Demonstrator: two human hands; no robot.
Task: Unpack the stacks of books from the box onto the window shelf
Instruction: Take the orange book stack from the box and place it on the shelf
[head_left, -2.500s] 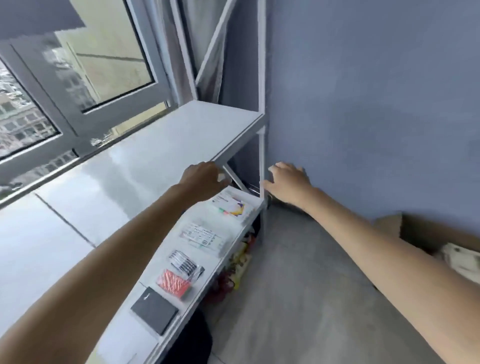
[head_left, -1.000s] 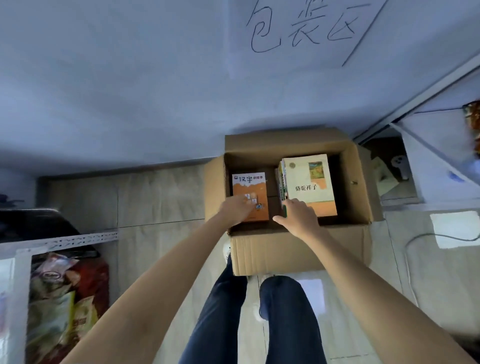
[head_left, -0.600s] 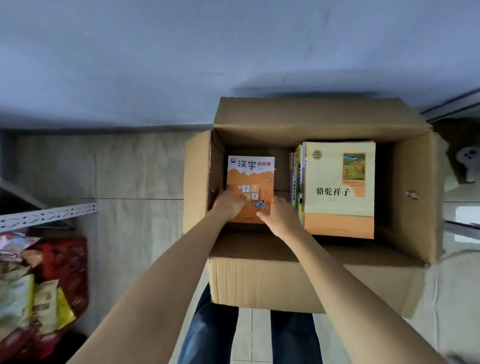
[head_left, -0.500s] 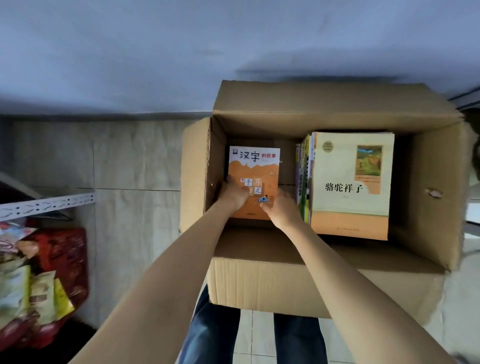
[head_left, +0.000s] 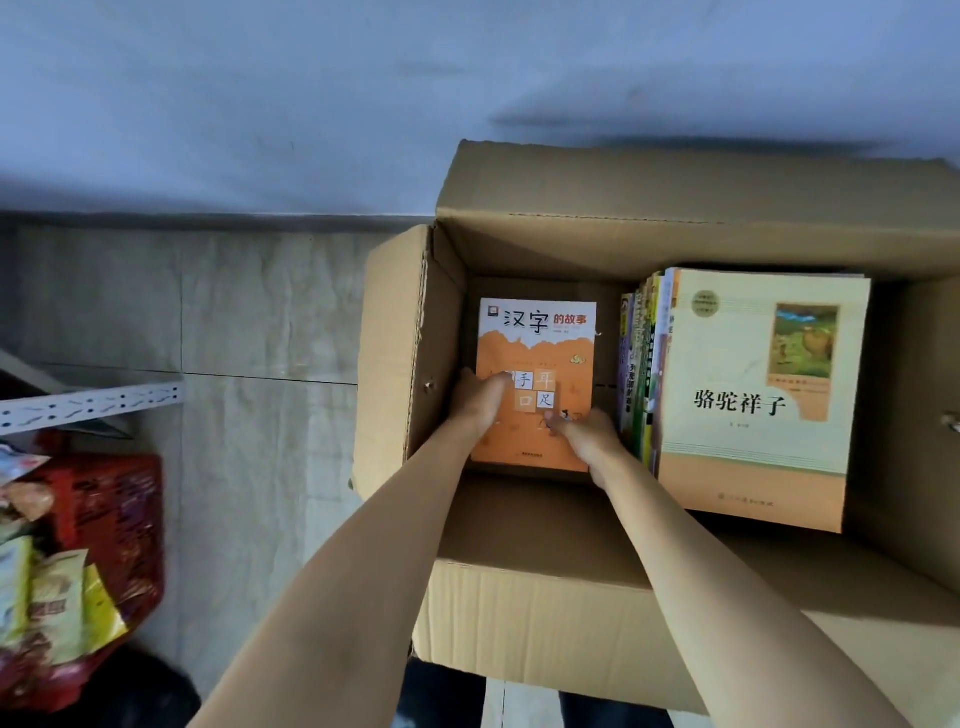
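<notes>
Cardboard box (head_left: 395, 364) holds two stacks; your left hand (head_left: 480, 400) and right hand (head_left: 584, 439) grip the orange book (head_left: 537, 343), left of the cream book (head_left: 753, 395).

The orange-and-white book (head_left: 535, 364), lying at the 9 o'clock side inside the cardboard box (head_left: 597, 228), bears the title 汉字的故事 across its white top band; below, small white and pale squares on the orange cover read 手, 耳, 口 and 足; the line of print at its 6 o'clock edge is too small to read; the cream book (head_left: 753, 410) at 3 o'clock of it carries 骆驼祥子 in dark characters; its round emblem, publisher line and the neighbouring spines (head_left: 641, 374) are illegible.
</notes>
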